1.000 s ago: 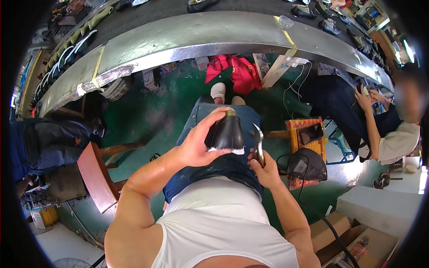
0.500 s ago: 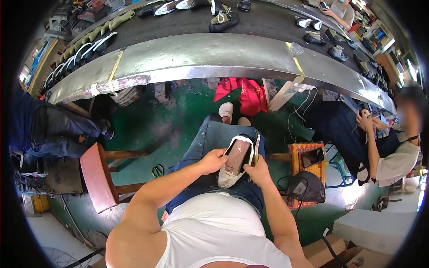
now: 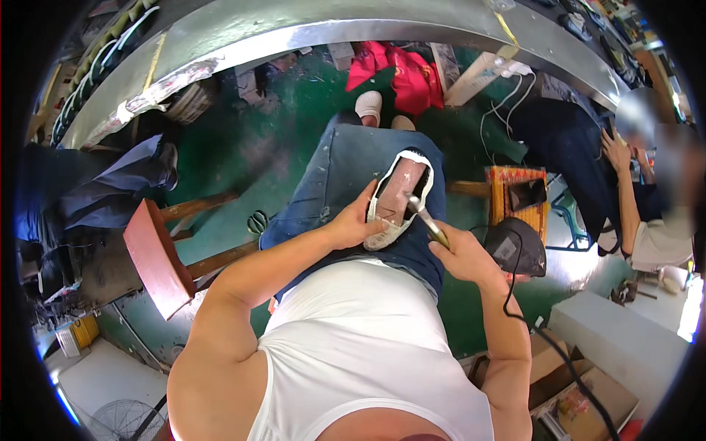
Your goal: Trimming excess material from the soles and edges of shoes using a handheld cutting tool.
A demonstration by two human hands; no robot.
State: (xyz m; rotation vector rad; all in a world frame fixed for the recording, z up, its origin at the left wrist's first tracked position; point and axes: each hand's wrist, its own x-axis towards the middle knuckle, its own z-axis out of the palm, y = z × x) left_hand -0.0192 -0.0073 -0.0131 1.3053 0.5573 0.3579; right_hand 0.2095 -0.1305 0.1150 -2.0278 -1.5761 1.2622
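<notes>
A shoe upper (image 3: 380, 234) with a white-edged opening rests over my lap, its pale toe toward me and a brownish-pink insole or last face (image 3: 403, 187) showing inside. My left hand (image 3: 354, 220) grips it on the left side near the toe, thumb on top. In my right hand (image 3: 462, 252) is a slim hammer (image 3: 428, 219), with a metal head and shaft and a handle that goes into the fist. Its head is at the right rim of the shoe opening; whether it touches cannot be made out. Jeans (image 3: 316, 176) cover my legs beneath.
A metal-edged workbench (image 3: 294, 37) curves across the far side. Left is a reddish stool (image 3: 158, 257), with scissors (image 3: 257, 222) on the floor. At right, a woven seat (image 3: 500, 198) bears a phone (image 3: 527, 193) and a dark cap (image 3: 515, 250) with a cable. Another person (image 3: 625, 191) sits farther right.
My right hand has shifted away from the shoe's side and now holds the hammer angled over its rim. My left hand has moved closer around the toe. The view has tilted down.
</notes>
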